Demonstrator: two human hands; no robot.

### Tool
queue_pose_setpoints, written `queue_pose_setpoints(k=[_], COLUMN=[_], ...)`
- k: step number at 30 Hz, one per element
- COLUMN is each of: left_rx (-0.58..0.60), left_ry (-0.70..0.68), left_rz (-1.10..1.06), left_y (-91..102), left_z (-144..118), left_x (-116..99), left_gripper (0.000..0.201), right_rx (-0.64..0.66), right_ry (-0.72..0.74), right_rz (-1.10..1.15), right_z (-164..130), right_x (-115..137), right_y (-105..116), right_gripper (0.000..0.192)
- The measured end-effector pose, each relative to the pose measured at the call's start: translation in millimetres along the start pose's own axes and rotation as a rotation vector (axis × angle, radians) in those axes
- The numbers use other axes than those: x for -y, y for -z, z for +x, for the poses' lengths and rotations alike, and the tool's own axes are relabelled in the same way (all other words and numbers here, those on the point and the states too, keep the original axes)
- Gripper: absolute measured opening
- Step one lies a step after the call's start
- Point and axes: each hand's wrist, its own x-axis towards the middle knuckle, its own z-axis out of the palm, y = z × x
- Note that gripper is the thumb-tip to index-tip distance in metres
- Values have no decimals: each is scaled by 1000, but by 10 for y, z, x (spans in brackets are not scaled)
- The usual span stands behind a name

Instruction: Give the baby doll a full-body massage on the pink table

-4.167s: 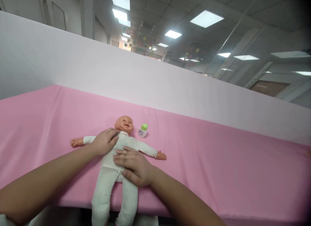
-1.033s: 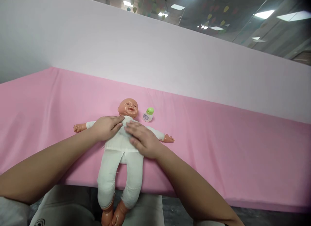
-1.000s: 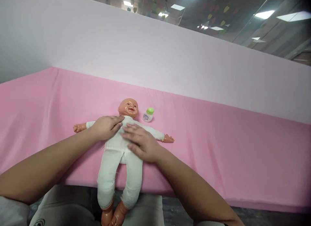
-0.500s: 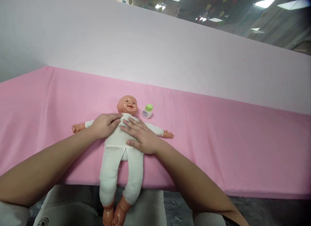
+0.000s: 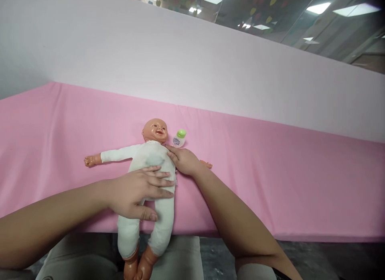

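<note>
So — doll [image 5: 153,155] beneath the fingers [image 5: 163,192].

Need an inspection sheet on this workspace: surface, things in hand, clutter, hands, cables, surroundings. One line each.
Surface: smooth pink cover, creased in places.
Things in hand: bald plastic baby doll with white cloth body, face up, feet past the front edge; faint grey-blue patch on chest.
Clutter: small translucent bottle with green cap, beside the doll's head.
Hands: left hand spread across the doll's lower body; right hand at its shoulder, grip unclear.
Cables: nothing seen.
Surroundings: plain white panel behind; glass above it, bright lights showing; dark grey floor below.
</note>
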Motion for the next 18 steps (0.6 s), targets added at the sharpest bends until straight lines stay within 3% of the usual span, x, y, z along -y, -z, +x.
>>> queue_pose_setpoints(k=[4,8,11,14,16,18], left_rx=[45,-90,-207,-342,-404,-419], left_ry=[127,340,482,625,710,738], left_rz=[136,242,265,262,250,227], left_y=[19,49,85,119,142,164], left_z=[-22,-88,-127,-143,-145,-143], left_x=[197,489,665,779,824,847], left_gripper=[76,71,64,59,56,53], right_rx=[-20,-74,-186,-230,-124,11], right_ry=[6,85,152,397,652,804], right_rz=[8,71,95,186,241,212], right_z=[-5,-36,-80,-189,-289,-375], right_x=[20,87,179,365,530,678], right_y=[5,1,-21,-60,-92,-122], right_gripper=[52,49,49,52,52,53])
